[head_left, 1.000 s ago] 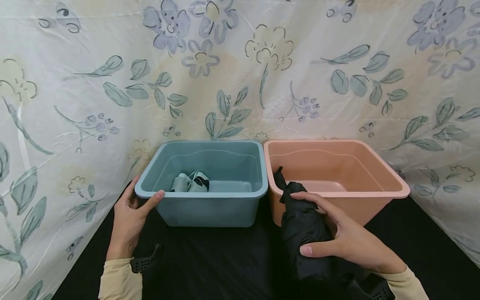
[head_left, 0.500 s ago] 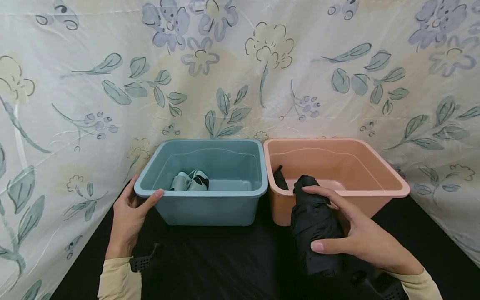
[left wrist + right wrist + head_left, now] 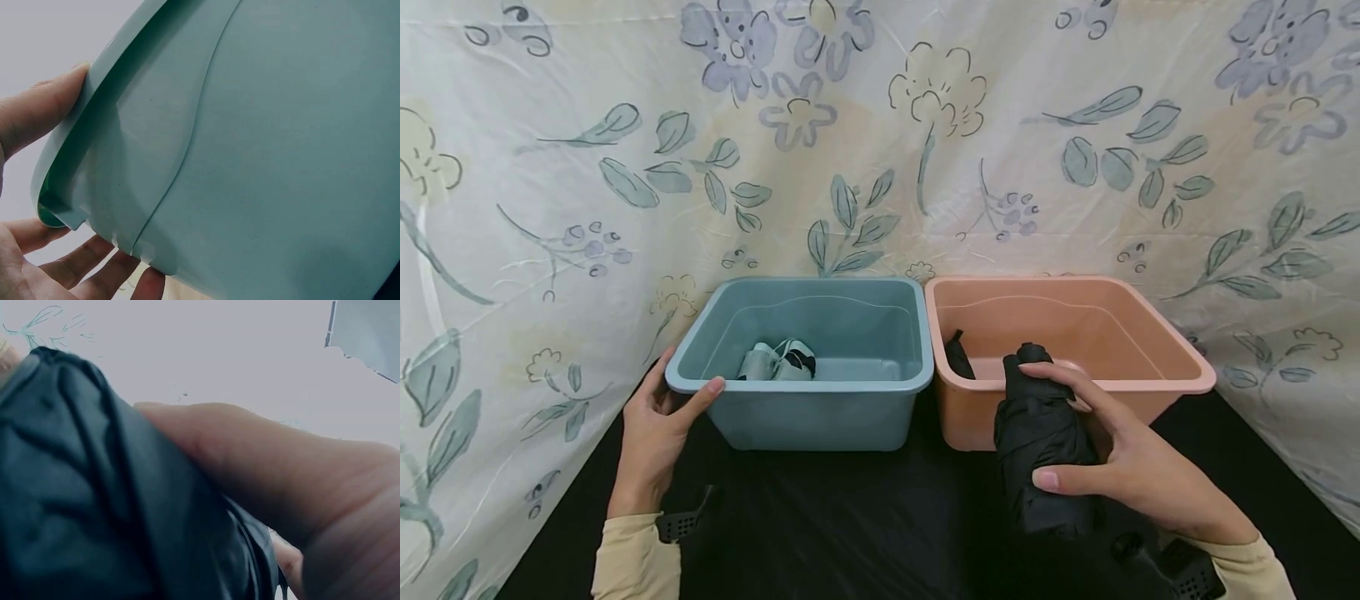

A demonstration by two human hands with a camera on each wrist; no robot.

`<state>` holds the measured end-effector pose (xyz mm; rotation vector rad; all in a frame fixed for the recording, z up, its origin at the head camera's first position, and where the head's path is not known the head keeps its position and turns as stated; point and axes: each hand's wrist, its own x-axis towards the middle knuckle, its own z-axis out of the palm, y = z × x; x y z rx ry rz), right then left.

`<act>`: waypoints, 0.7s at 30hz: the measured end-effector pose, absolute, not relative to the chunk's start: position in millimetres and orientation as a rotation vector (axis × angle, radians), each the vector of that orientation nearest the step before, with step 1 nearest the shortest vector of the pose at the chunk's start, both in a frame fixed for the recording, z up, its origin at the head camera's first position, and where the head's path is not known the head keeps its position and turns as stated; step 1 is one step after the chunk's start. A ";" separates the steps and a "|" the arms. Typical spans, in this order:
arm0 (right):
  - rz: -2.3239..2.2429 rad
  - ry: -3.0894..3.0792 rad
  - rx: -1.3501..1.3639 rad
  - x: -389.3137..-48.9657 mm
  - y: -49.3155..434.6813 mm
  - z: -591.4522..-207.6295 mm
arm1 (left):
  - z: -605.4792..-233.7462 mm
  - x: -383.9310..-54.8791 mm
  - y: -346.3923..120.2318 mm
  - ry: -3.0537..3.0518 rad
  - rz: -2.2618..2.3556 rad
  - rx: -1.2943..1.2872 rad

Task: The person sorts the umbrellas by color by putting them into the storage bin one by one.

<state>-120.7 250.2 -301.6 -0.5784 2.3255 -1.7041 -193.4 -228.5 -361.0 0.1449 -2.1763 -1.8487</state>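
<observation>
My right hand (image 3: 1138,467) grips what looks like a folded black umbrella (image 3: 1045,446), thumb on its near side and fingers over its far side. The umbrella is tilted in front of the pink bin (image 3: 1150,387), its upper end overlapping the front rim from my view. Close up in the right wrist view, the wrinkled black fabric (image 3: 81,487) lies against the thumb. My left hand (image 3: 651,433) holds the front left corner of the blue bin (image 3: 812,417), with the thumb on the rim and fingers against the outer side, as the left wrist view shows.
Inside the blue bin lie pale green and black items (image 3: 778,361), possibly small shoes. A small black item (image 3: 957,357) leans at the pink bin's left end. Both bins stand side by side on black cloth (image 3: 850,517), before a floral curtain (image 3: 880,125).
My right hand and the umbrella have moved right and slightly up, uncovering more of the small black item in the pink bin. The left hand stays on the blue bin.
</observation>
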 end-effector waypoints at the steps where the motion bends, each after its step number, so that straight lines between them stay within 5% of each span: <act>1: -1.704 2.331 -0.578 -120.9 250.8 -301.9 | -360.8 -193.2 -228.4 -2.175 -1.849 0.143; 21: -1.603 2.417 -0.774 -158.6 275.1 -264.3 | -362.1 -192.7 -228.6 -2.146 -1.859 0.136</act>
